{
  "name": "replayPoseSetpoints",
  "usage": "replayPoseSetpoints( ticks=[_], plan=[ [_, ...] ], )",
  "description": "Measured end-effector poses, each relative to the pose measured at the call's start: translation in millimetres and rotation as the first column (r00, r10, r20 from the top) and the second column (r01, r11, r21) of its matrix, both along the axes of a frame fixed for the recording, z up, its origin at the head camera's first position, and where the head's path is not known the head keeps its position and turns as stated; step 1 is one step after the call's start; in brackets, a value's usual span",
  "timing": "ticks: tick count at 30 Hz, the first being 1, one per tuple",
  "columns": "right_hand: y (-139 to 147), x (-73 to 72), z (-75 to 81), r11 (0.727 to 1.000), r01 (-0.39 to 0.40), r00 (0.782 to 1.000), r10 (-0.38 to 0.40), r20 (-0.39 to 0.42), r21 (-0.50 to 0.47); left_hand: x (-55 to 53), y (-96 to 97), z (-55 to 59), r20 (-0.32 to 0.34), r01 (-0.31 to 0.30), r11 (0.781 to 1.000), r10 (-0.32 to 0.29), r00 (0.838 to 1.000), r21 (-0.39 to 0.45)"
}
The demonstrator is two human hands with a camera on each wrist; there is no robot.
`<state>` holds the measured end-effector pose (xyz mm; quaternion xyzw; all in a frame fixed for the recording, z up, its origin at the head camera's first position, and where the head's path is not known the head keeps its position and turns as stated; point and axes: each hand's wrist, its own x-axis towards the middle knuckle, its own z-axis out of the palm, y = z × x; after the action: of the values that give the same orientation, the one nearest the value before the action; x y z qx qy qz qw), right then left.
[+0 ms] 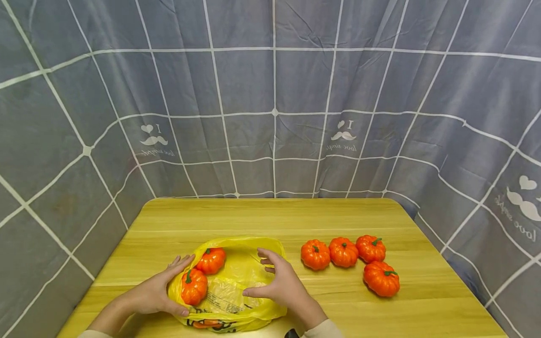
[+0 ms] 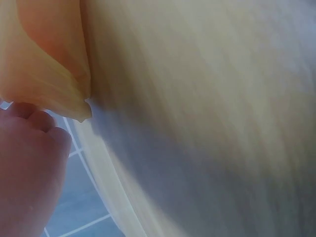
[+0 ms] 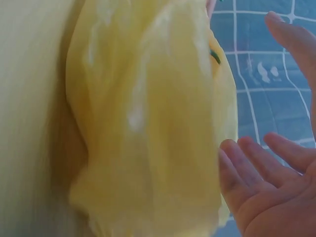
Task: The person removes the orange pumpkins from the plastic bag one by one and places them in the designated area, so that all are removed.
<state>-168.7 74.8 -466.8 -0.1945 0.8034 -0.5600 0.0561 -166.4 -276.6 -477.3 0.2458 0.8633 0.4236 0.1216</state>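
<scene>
A yellow plastic bag (image 1: 236, 277) lies with its mouth spread wide on the wooden table. Two small orange pumpkins with green stems sit inside its left part, one pumpkin (image 1: 211, 260) behind the other pumpkin (image 1: 194, 287). My left hand (image 1: 158, 288) rests against the outside of the bag's left edge, thumb near the front rim and fingers extended toward the back. Over the bag's right side, my right hand (image 1: 281, 281) has its fingers and thumb apart, holding nothing. In the right wrist view, the right hand's spread fingers (image 3: 261, 163) are beside the yellow plastic.
To the bag's right, several more orange pumpkins (image 1: 343, 252) stand on the wooden table (image 1: 270, 213), one pumpkin (image 1: 382, 279) nearer the front. A grey curtain (image 1: 245, 84) with white grid lines surrounds the table's back and sides.
</scene>
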Motion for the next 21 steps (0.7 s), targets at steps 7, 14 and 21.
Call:
replayPoseSetpoints(
  ticks=[7, 14, 21],
  plan=[
    [-18.1, -0.9, -5.9, 0.999, -0.046, 0.999, 0.046, -0.009, 0.019, 0.0, 0.5, -0.2, 0.013, -0.010, 1.000, 0.010, 1.000, 0.000],
    [-28.8, 0.6, -8.4, 0.997, -0.057, 0.998, 0.056, 0.009, 0.047, -0.8, 1.5, -0.3, 0.011, -0.001, 1.000, 0.001, 1.000, -0.008],
    [-46.7, 0.7, -12.9, 0.993, -0.082, 0.997, 0.080, 0.023, 0.083, -0.8, 2.1, -1.6, 0.036, -0.008, 1.000, 0.008, 0.999, -0.014]
  ],
)
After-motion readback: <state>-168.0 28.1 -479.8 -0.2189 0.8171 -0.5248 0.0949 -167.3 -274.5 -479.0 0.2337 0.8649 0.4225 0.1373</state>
